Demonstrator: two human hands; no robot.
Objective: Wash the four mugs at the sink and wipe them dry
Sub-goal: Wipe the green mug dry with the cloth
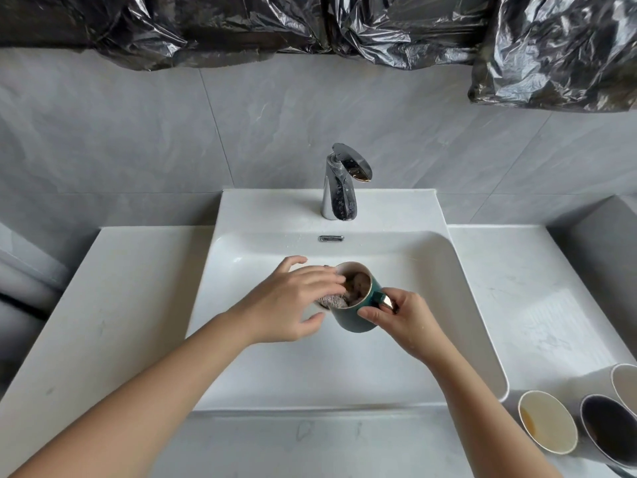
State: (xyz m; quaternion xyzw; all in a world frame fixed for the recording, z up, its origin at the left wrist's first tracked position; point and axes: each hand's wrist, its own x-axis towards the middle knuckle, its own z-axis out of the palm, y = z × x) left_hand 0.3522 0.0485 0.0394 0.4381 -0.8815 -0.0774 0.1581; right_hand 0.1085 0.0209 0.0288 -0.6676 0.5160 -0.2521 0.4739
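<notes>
Now cloth [336,300] inside green mug [355,313].

Both forearms are bare up to the lower edge of the picture, with no sleeve on them. The left hand [293,300] and the right hand [401,320] wear no gloves. The fingernails are short and plain.

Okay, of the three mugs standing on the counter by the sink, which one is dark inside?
The middle mug: its inside is dark, almost black. The mug left of it is cream inside with a yellowish stain, and the far-right mug, cut off by the frame, is pale inside.
</notes>
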